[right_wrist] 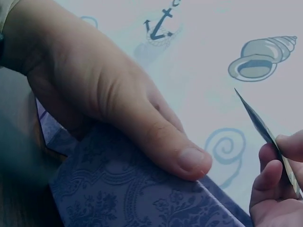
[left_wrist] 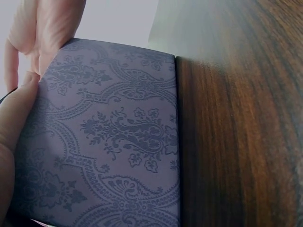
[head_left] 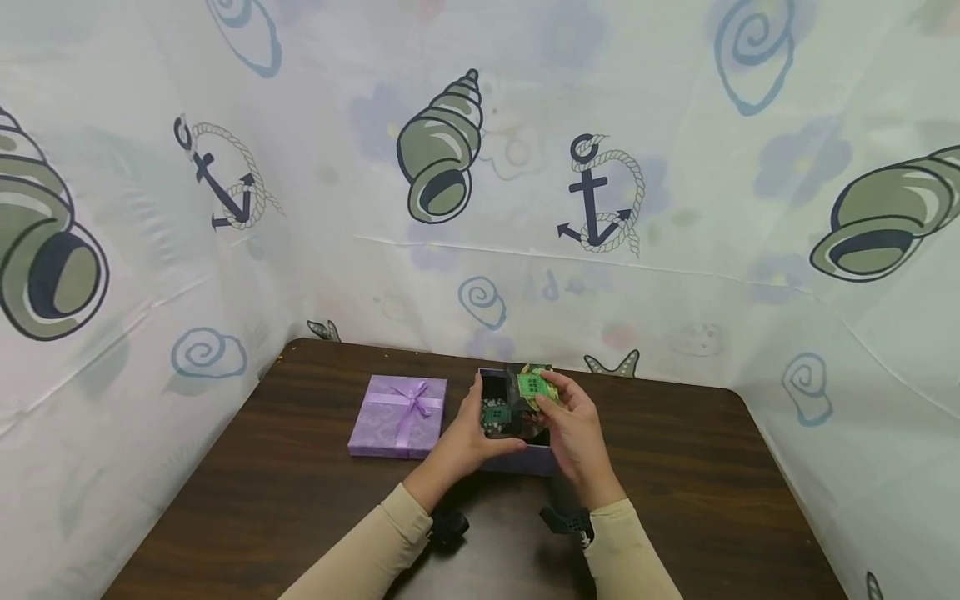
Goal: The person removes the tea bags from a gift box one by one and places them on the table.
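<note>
A purple patterned gift box [head_left: 517, 460] stands uncovered on the table, its inside dark. My left hand [head_left: 467, 433] grips the box at its near left corner; in the right wrist view the thumb [right_wrist: 189, 158] lies along the rim. Inside, toward the left, is a small dark packet with a green label [head_left: 497, 415]. My right hand [head_left: 579, 429] pinches a thin black, green and yellow packet [head_left: 533, 385] above the box's right part. Edge-on, that packet [right_wrist: 258, 120] shows between thumb and fingers in the right wrist view.
Left of the box lies its purple lid [head_left: 386, 429] with a ribbon bow [head_left: 414, 402]. Both are on a dark wooden table [head_left: 705, 492]. A white cloth printed with shells and anchors [head_left: 517, 200] hangs behind the table and along its sides.
</note>
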`<state>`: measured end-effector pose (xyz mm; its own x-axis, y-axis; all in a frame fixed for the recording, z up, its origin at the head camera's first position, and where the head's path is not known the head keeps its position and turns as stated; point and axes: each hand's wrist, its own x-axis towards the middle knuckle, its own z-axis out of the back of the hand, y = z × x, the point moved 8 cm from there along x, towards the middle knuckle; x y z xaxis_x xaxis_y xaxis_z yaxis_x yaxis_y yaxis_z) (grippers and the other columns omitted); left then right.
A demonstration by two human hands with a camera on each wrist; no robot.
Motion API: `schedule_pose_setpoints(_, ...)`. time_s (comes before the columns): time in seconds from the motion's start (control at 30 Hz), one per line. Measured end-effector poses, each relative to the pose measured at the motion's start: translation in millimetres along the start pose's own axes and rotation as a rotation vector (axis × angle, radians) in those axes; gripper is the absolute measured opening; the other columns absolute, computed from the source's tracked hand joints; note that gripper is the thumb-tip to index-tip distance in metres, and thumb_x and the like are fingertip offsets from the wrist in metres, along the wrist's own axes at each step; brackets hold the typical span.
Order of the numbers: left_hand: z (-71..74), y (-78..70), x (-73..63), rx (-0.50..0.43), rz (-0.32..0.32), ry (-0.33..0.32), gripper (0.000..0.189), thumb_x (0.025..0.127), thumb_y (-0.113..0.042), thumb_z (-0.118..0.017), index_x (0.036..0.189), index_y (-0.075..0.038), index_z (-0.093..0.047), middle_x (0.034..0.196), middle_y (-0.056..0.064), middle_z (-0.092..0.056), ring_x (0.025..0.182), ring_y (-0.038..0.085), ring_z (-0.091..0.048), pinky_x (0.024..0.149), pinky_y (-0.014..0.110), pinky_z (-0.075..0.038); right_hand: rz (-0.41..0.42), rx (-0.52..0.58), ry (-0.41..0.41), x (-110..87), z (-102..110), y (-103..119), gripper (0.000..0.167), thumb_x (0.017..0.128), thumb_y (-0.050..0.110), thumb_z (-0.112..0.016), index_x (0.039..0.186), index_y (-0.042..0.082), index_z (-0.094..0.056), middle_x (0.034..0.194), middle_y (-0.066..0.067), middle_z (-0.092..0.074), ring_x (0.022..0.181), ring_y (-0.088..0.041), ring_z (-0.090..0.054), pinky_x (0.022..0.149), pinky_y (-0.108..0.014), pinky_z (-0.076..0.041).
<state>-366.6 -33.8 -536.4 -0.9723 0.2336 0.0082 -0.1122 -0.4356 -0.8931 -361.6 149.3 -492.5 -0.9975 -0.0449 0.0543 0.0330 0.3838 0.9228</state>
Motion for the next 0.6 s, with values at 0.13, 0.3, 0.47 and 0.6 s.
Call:
schedule_pose_setpoints(0.13,-3.0,1.5,0.7,-0.025,-0.002,0.012,0.144,0.08,-0.047,-0.098,0.177,-0.023,0.006,0.182,0.026,-0.011,0.166,0.049,-0.022,0.127,0.07,-0.032,-0.018,0.019,0.023,0.8,8.2,0.6,0.051,0.106,0.0,-0.067,0.154,-0.004,-0.049,0.127,-0.002,-0.061,0.099,-0.011,-0.059,0.079,-0.022,-0.054)
schedule_pose_setpoints(0.3,-3.7,2.9,0.3,-0.023,0.006,0.02,0.146,0.079,-0.049,-0.098,0.177,-0.024,0.008,0.183,0.024,-0.009,0.167,0.047,-0.018,0.128,0.07,-0.03,-0.026,0.022,-0.008,4.5,36.1,4.2,0.054,0.107,0.003,-0.067,0.157,-0.001,-0.048,0.133,-0.001,-0.06,0.102,-0.011,-0.058,0.082,-0.021,-0.053)
schedule_pose_setpoints(0.47,-2.6,2.8,-1.0,-0.005,0.021,0.022,0.147,0.078,-0.053,-0.098,0.177,-0.024,0.007,0.183,0.021,-0.008,0.167,0.047,-0.019,0.127,0.07,-0.032,0.015,0.062,-0.09,9.1,70.3,9.8,0.054,0.108,0.002,-0.064,0.159,-0.002,-0.046,0.137,-0.002,-0.056,0.104,-0.011,-0.056,0.08,-0.02,-0.051)
schedule_pose_setpoints(0.6,-1.4,1.3,-1.2,0.005,0.022,0.022,0.147,0.078,-0.053,-0.098,0.177,-0.024,0.007,0.183,0.021,-0.008,0.166,0.048,-0.022,0.125,0.071,-0.035,0.029,0.085,-0.153,12.2,91.4,9.7,0.052,0.109,0.001,-0.063,0.158,-0.002,-0.047,0.138,-0.002,-0.055,0.103,-0.011,-0.055,0.08,-0.019,-0.051)
